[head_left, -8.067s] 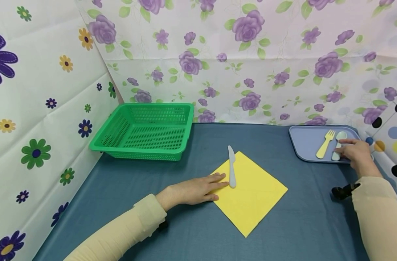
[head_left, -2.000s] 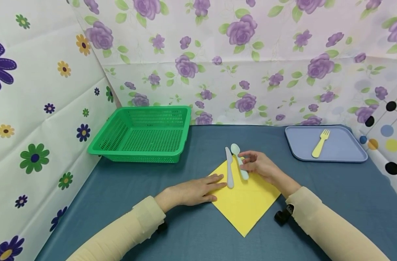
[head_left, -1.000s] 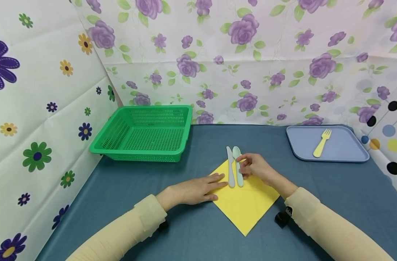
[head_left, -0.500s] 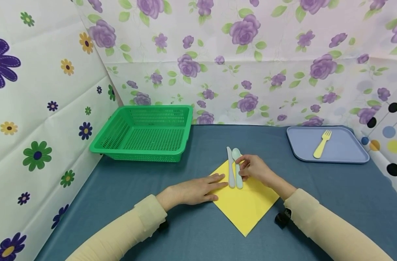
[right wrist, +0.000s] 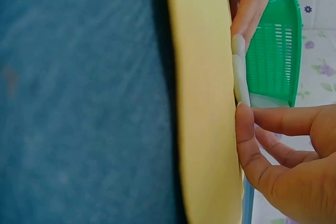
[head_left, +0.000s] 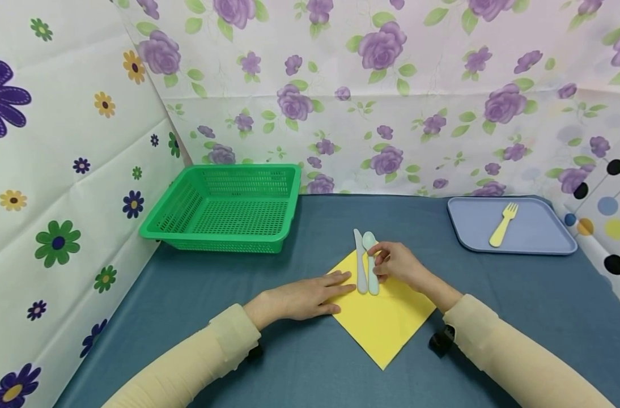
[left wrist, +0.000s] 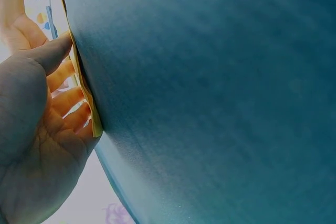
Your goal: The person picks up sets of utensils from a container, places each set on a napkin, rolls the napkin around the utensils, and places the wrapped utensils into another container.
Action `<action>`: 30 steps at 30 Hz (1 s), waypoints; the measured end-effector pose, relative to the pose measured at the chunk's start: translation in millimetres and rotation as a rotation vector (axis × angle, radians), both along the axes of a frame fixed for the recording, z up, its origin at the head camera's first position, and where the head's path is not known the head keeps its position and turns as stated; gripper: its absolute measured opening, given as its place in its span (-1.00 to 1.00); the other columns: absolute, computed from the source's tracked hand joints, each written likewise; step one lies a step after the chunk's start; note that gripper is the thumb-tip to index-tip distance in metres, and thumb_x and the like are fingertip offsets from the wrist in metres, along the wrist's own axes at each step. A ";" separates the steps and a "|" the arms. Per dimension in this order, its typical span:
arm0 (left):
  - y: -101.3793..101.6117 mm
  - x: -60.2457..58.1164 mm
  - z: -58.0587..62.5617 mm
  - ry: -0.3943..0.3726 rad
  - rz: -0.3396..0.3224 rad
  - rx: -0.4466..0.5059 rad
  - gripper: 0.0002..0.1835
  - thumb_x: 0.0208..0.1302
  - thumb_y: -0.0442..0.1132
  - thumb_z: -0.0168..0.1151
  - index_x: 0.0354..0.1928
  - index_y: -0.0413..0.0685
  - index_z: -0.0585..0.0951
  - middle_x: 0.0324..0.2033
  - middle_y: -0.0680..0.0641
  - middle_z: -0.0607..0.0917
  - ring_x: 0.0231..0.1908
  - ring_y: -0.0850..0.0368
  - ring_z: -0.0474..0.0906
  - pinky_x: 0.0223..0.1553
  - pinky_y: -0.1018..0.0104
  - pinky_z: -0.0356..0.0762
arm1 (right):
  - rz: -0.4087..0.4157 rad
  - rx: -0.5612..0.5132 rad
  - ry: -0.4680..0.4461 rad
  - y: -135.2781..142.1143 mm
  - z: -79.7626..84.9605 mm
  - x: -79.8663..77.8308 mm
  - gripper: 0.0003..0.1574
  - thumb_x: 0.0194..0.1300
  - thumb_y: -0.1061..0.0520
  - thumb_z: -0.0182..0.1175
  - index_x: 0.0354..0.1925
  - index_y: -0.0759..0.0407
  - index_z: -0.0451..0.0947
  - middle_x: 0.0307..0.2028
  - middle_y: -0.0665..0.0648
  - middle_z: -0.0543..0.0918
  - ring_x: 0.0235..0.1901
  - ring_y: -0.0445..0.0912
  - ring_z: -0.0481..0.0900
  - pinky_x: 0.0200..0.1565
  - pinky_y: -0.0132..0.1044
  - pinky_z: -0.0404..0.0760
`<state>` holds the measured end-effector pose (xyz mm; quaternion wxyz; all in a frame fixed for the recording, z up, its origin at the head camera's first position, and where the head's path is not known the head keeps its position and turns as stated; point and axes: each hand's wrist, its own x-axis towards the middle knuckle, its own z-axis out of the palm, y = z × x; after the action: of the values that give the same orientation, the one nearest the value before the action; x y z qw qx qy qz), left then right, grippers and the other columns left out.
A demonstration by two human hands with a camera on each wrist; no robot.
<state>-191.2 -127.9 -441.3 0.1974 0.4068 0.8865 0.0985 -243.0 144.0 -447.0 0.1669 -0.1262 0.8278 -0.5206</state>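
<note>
On the blue cloth lies a yellow napkin [head_left: 383,323], turned like a diamond. A grey knife [head_left: 361,266] and a pale green spoon [head_left: 373,277] lie side by side across its upper left part, tips past the edge. My right hand [head_left: 399,263] pinches the spoon's handle between thumb and forefinger, as the right wrist view also shows with the spoon [right wrist: 240,77] low over the napkin [right wrist: 207,103]. My left hand [head_left: 310,296] rests flat on the napkin's left corner, fingers spread, fingertips close to the knife. In the left wrist view this hand [left wrist: 47,129] lies along the napkin's edge.
A green plastic basket [head_left: 223,242] stands at the back left. At the back right is a lilac tray [head_left: 544,238] bearing a yellow fork [head_left: 502,225]. Flowered sheets [head_left: 340,130] hang behind and to the left.
My right hand has brought the spoon from the tray to the napkin, then lined it up beside the knife. The left hand has stayed in place. Little differs over the last half second.
</note>
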 end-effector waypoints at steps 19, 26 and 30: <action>0.4 0.2 1.7 0.001 -0.002 -0.002 -0.34 0.66 0.11 -0.05 0.67 0.28 0.10 0.66 0.12 -0.02 0.62 0.20 -0.12 0.54 0.18 0.15 | -0.024 0.015 -0.018 -0.1 1.0 -0.2 -0.63 0.39 0.42 0.26 0.14 0.43 0.54 -0.28 0.27 0.54 -0.44 0.03 0.65 -0.31 -0.18 0.75; 0.8 0.1 1.4 -0.001 -0.007 0.001 -0.34 0.66 0.10 -0.04 0.67 0.27 0.10 0.66 0.11 -0.02 0.62 0.18 -0.12 0.54 0.19 0.14 | -0.036 0.026 -0.008 2.6 1.2 -2.3 -0.61 0.39 0.42 0.27 0.16 0.42 0.54 -0.27 0.27 0.54 -0.46 0.07 0.66 -0.34 -0.17 0.76; 1.1 -0.1 1.5 0.003 -0.009 0.001 -0.34 0.66 0.09 -0.04 0.67 0.26 0.11 0.66 0.10 -0.01 0.62 0.18 -0.12 0.54 0.19 0.13 | -0.031 0.033 0.003 5.8 4.9 -4.1 -0.59 0.39 0.40 0.26 0.19 0.42 0.54 -0.27 0.27 0.55 -0.46 0.07 0.64 -0.33 -0.17 0.75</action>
<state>-191.3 -126.8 -439.8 0.1962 0.4110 0.8849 0.0972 -247.1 149.8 -442.1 0.1595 -0.1115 0.8383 -0.5093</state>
